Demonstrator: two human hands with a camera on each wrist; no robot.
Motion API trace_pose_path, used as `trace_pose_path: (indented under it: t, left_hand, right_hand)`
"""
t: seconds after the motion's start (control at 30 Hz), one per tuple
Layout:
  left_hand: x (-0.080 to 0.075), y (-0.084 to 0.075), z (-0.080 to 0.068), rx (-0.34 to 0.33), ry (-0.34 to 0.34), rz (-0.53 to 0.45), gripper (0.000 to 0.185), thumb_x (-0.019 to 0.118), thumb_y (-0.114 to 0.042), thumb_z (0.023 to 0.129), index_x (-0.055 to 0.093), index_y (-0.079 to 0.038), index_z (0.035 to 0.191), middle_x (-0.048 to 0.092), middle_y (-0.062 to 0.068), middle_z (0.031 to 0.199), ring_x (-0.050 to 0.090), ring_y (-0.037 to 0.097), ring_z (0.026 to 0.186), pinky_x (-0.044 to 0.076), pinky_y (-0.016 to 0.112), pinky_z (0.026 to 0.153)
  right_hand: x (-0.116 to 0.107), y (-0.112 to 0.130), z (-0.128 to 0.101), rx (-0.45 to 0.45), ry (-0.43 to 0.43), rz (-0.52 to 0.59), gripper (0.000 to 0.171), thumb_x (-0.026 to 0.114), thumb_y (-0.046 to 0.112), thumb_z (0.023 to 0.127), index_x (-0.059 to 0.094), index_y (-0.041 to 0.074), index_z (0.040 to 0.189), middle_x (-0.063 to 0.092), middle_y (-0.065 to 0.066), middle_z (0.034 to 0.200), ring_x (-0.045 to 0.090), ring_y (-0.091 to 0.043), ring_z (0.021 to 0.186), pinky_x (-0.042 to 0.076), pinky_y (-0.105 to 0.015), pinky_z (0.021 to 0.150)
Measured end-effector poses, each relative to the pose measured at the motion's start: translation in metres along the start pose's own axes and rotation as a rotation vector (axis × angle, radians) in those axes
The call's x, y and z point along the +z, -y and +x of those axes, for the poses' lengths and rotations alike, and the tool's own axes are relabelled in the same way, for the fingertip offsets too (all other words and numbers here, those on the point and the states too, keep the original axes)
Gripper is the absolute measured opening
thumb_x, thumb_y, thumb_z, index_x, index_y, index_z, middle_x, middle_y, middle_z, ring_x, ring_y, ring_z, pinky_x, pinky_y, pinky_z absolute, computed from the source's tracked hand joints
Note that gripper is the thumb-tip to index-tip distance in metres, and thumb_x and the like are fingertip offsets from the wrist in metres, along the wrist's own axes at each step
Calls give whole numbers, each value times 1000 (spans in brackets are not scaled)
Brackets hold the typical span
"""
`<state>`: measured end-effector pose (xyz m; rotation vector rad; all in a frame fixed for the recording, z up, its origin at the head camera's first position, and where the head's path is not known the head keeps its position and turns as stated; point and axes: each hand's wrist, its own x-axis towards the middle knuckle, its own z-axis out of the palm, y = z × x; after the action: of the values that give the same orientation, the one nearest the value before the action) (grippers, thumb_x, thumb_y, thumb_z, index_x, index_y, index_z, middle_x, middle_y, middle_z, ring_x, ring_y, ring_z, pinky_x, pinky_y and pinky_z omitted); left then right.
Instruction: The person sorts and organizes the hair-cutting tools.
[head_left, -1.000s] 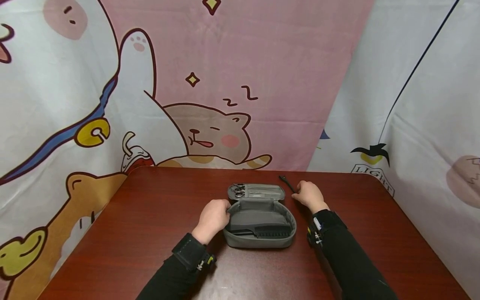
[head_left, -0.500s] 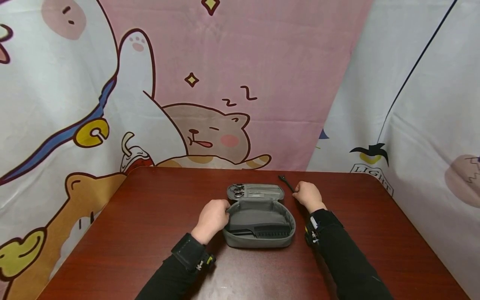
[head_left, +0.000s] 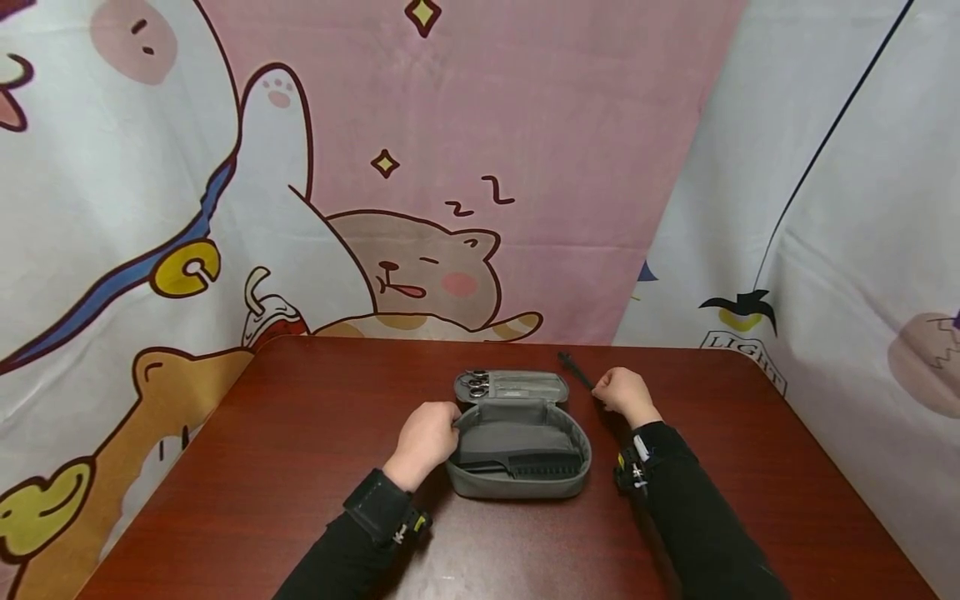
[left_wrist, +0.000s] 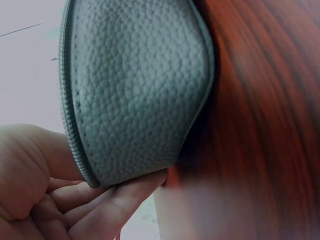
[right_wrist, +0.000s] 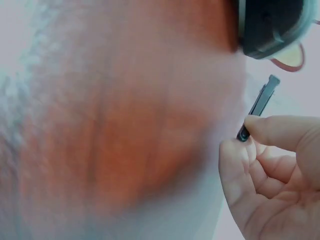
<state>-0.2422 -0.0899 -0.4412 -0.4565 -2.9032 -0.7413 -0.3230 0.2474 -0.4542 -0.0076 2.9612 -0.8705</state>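
An open grey zip case [head_left: 519, 450] lies mid-table, its lid [head_left: 512, 385] folded back with scissors [head_left: 476, 382] tucked in it. A black comb [head_left: 536, 461] lies in the base. My left hand [head_left: 426, 433] grips the case's left rim; in the left wrist view the fingers [left_wrist: 107, 202] curl under the grey leather shell [left_wrist: 135, 90] by the zip. My right hand [head_left: 624, 392] pinches the near end of a thin black tool [head_left: 576, 369] just right of the lid. In the right wrist view thumb and fingers [right_wrist: 270, 145] close on the tool [right_wrist: 259, 106].
The red-brown table [head_left: 300, 467] is ringed by cartoon-print cloth hangings [head_left: 420, 167] behind and on both sides. The table's rounded far corners sit close to the cloth. Black sleeves cover both forearms.
My right hand has lifted a little with the black tool pinched in it. The left hand stays on the case rim.
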Motion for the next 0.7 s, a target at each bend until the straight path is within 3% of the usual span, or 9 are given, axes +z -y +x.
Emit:
trace_pose_path:
  t: [0.1, 0.2, 0.47, 0.7]
  left_hand:
    - [0, 0, -1, 9, -1, 4, 11, 70, 3, 84, 74, -6, 87, 66, 2, 75, 54, 12, 61, 45, 29, 56]
    - [0, -1, -1, 12, -1, 4, 11, 70, 4, 84, 74, -6, 86, 64, 1, 73, 52, 12, 60, 43, 29, 55]
    - [1, -1, -2, 17, -7, 4, 11, 69, 4, 84, 73, -6, 85, 63, 1, 71, 50, 12, 58, 42, 28, 54]
    - [1, 0, -2, 34, -17, 14, 12, 69, 5, 84, 73, -6, 86, 64, 1, 73, 51, 12, 59, 42, 29, 55]
  right_hand:
    - [-8, 1, -5, 21, -2, 106, 25, 62, 8, 94, 58, 2, 70, 62, -8, 71, 67, -22, 66, 54, -34, 64]
    - [-18, 3, -11, 29, -12, 189, 15, 62, 8, 95, 63, -5, 89, 65, -17, 88, 70, -27, 76, 57, -39, 71]
    - [-42, 15, -28, -49, -84, 266, 19, 64, 12, 96, 63, -6, 101, 68, -18, 91, 71, -26, 79, 57, -46, 77]
    - [-54, 30, -44, -136, -106, 439, 22, 63, 11, 98, 62, -8, 107, 65, -19, 95, 70, -21, 82, 58, -32, 74]
